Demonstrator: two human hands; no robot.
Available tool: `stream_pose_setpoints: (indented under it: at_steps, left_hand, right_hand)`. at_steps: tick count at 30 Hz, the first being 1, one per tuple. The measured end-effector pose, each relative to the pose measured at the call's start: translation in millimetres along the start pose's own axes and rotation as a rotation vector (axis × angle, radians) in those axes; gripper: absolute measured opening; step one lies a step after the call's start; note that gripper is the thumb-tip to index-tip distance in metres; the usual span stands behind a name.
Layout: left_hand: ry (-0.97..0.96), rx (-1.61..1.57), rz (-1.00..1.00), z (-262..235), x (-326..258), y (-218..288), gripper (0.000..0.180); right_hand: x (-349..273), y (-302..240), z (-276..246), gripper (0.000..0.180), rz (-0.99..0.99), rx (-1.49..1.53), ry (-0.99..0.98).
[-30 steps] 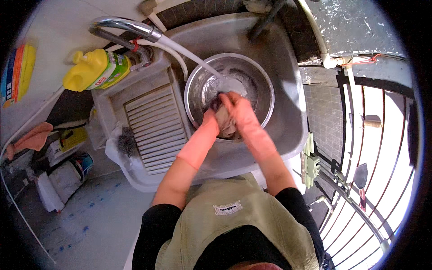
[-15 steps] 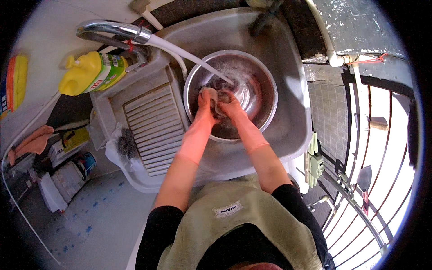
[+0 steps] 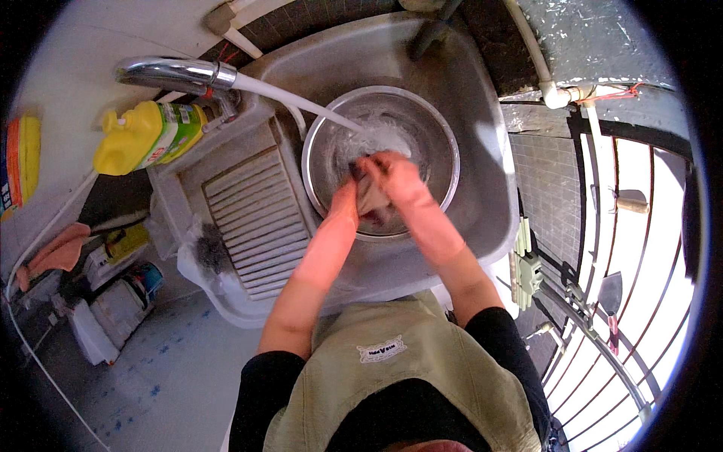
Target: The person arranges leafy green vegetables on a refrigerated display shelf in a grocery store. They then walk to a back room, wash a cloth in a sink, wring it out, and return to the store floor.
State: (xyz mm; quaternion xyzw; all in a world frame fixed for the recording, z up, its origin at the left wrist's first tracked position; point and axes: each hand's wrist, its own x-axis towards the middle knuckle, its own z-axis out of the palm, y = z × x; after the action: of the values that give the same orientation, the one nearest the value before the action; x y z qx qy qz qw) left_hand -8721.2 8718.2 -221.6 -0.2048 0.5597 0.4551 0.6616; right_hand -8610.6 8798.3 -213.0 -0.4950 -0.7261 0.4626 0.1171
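Observation:
A steel basin [image 3: 456, 162] stands in the grey sink, with water running into it. Both my hands wear thin pink gloves and are over the near half of the basin. My left hand [image 3: 346, 203] has its fingers closed on the left side of a limp, beige cloth-like piece [image 3: 372, 195]; I cannot make out exactly what it is. Bent over the top of the same piece, my right hand [image 3: 399, 179] grips it at the far end, its fingers slightly blurred. A dark bit shows by the fingertips, and something reddish lies under the piece.
A chrome tap [image 3: 181, 71] reaches in from the left, its white stream crossing the basin rim. Left of the basin are a ribbed drainboard [image 3: 260, 218], a dark scouring pad [image 3: 209, 252] on a plastic bag, and a yellow jug [image 3: 143, 135]. Barred window lies right.
My right hand has moved up and over the beige piece, its fingers now bent toward the left hand. My left hand has shifted slightly lower. The whole view has shifted a little.

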Motion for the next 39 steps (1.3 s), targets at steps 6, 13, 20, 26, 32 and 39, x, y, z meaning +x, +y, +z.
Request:
stream_pose_setpoints:
  at_steps: [6,13,20,26,32,39]
  left_hand:
    - [0.147,0.161,0.108,-44.4,28.4,-19.3,0.085]
    - [-0.032,0.109,-0.012,-26.9,53.9,5.2,0.102]
    - [-0.296,-0.227,0.092,-37.9,24.4,10.7,0.055]
    - [-0.415,-0.324,-0.144,-9.0,16.0,-4.7,0.048]
    - [0.006,-0.141,-0.006,-10.7,-3.3,6.4,0.066]
    - [0.126,0.134,0.058,-27.9,25.0,-2.0,0.095]
  right_hand:
    - [33.7,77.4,0.1,0.07,-0.125,-0.58,0.373]
    - [18.7,94.8,78.8,0.069,0.467,0.244,-0.031]
    - [-46.6,-55.3,4.3,0.033,0.074,0.316,-0.393]
    - [-17.4,-44.8,14.7,0.038,0.15,0.148,-0.066]
    - [40.5,69.2,-4.9,0.041,-0.2,-0.524,0.266]
    - [16.5,33.9,30.0,0.075,0.262,-0.552,0.082]
